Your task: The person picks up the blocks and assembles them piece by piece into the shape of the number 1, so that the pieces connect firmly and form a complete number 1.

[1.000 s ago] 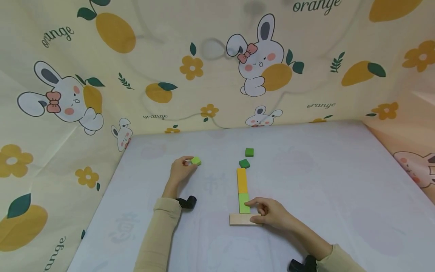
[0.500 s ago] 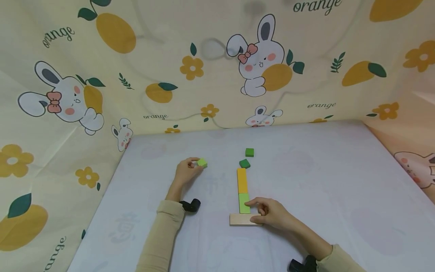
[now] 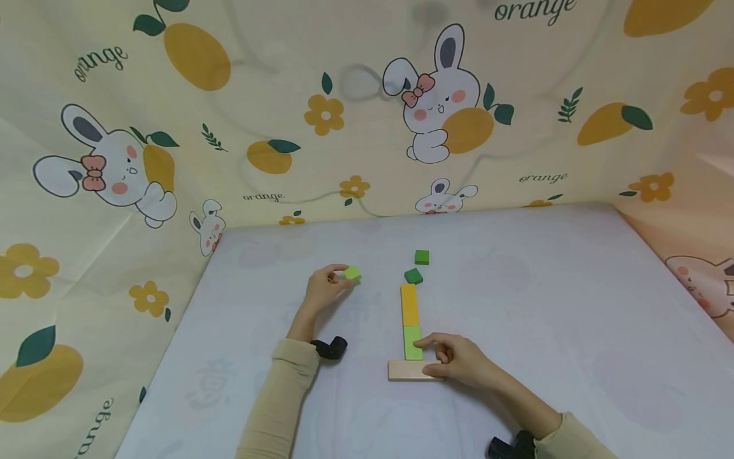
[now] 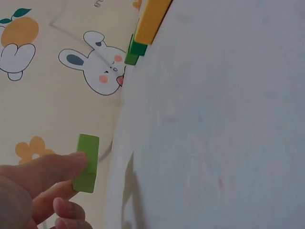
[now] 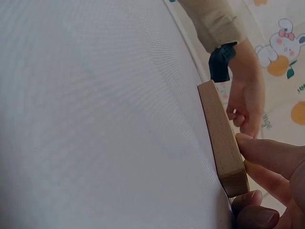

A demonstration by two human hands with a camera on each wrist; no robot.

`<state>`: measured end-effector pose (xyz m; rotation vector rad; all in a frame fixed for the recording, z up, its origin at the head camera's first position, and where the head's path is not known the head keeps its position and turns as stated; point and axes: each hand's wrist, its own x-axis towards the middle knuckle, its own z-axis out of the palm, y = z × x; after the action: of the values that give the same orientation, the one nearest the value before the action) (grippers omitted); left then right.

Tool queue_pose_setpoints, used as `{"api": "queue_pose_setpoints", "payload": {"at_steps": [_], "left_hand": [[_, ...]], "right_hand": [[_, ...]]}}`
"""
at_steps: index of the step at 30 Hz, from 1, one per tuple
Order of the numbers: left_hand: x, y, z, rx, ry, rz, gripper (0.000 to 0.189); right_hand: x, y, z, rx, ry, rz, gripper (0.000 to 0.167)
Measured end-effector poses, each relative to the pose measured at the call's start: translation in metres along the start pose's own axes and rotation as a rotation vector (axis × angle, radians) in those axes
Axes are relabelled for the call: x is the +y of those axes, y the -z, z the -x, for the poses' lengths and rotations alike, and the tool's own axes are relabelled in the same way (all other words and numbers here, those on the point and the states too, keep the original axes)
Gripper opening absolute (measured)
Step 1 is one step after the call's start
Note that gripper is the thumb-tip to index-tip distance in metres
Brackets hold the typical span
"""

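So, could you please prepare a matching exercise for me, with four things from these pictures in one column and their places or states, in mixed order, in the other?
Things
1. yellow block
2. bare wooden block
3. small light green block
4. right grip

Places and states
A. lies crosswise at the near end of the row
B. has its thumb at the right end of the crosswise block
C. lies in line between a longer light green block and a dark green block
D. is pinched in the left grip

Pairs: 1-C, 2-A, 3-D, 4-B
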<state>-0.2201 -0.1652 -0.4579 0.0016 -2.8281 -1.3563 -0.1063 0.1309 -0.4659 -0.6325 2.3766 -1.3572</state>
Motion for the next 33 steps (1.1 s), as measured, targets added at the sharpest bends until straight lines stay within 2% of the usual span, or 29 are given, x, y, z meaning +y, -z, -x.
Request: {"api": "queue_pose_setpoints", "payload": {"at_steps": [11,18,33], "left_hand": [[0.010,-0.011,-0.002,-0.010,-0.092,0.004,0.035],[0.015,-0.019,-0.002,-0.042,-0.072,0.032,0.035],[0.022,-0.035,-0.005,-0.082,-0.088,0.045,0.034]], "right_hand": [[0.005,-0.001,-0.001,-0.007,-0.003,0.028,0.040],[0.006,-0.001,-0.001,-0.018,-0.009,0.019,0.041],[0.005,0.000,-0.002,-0.020,0.004,0.020,0.040]]}}
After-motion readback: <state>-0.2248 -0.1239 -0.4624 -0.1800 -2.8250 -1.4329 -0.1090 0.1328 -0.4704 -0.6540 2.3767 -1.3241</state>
